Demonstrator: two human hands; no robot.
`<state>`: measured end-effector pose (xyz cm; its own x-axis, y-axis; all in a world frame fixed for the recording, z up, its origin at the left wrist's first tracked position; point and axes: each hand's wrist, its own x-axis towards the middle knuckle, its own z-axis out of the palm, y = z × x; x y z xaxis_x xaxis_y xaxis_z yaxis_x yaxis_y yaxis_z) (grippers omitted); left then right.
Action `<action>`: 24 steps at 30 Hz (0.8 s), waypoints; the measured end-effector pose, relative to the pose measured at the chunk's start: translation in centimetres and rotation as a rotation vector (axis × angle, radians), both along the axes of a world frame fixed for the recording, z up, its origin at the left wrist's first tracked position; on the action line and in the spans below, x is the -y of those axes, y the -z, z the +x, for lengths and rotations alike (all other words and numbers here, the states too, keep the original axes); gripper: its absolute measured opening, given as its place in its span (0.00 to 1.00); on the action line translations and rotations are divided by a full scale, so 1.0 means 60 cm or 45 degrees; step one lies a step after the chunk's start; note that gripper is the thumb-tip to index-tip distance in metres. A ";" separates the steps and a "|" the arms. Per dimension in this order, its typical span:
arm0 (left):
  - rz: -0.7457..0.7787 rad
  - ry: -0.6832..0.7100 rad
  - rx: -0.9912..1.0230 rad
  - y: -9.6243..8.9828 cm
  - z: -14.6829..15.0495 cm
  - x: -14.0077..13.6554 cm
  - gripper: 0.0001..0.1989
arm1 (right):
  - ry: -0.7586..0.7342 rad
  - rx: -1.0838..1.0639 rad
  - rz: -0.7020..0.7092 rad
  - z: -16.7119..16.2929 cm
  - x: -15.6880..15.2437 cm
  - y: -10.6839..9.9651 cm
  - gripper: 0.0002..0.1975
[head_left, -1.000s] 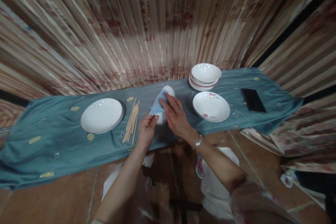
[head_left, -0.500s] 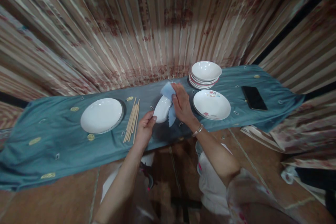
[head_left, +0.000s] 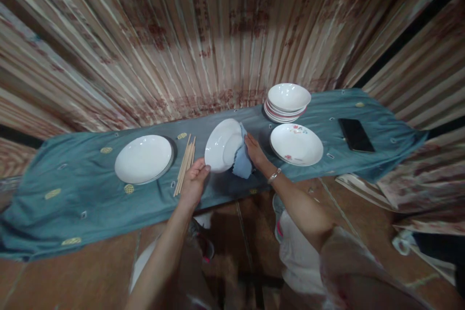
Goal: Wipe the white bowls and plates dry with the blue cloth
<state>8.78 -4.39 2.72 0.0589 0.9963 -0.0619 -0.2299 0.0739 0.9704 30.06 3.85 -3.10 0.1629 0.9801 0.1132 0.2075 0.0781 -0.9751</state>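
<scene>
A white shallow bowl [head_left: 218, 147] is held tilted above the middle of the table. My left hand [head_left: 196, 178] pinches its lower left rim, thumb on the near side. On the opposite side my right hand [head_left: 255, 151] holds a light blue cloth [head_left: 242, 161] with a zigzag edge against the bowl's right rim. Part of the cloth hangs below that rim, and the right fingertips are partly hidden behind it. A bundle of wooden chopsticks [head_left: 186, 164] lies just left of my left hand.
White plates [head_left: 143, 159] are stacked at the left. Right of my hands stand flower-patterned plates [head_left: 297, 144] and, behind them, a stack of bowls [head_left: 288, 98]. A black phone [head_left: 356, 134] lies farther right on the green tablecloth [head_left: 90, 203]. A curtain [head_left: 232, 34] hangs behind the table.
The bowl has turned so its inside shows more fully. My right hand and the cloth have moved from its upper edge down to its right side. My left hand shifted slightly left.
</scene>
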 end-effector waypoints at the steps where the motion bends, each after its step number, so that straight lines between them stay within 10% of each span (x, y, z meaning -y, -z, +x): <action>1: -0.007 0.002 0.001 0.000 -0.002 0.001 0.19 | 0.003 -0.031 -0.015 -0.003 0.002 0.004 0.33; 14: -0.029 -0.016 0.019 0.013 -0.017 0.001 0.20 | -0.020 -0.334 -0.155 0.000 0.015 0.001 0.19; 24: 0.033 0.000 -0.106 0.030 -0.002 -0.001 0.20 | 0.002 -0.119 0.168 0.026 0.020 -0.051 0.23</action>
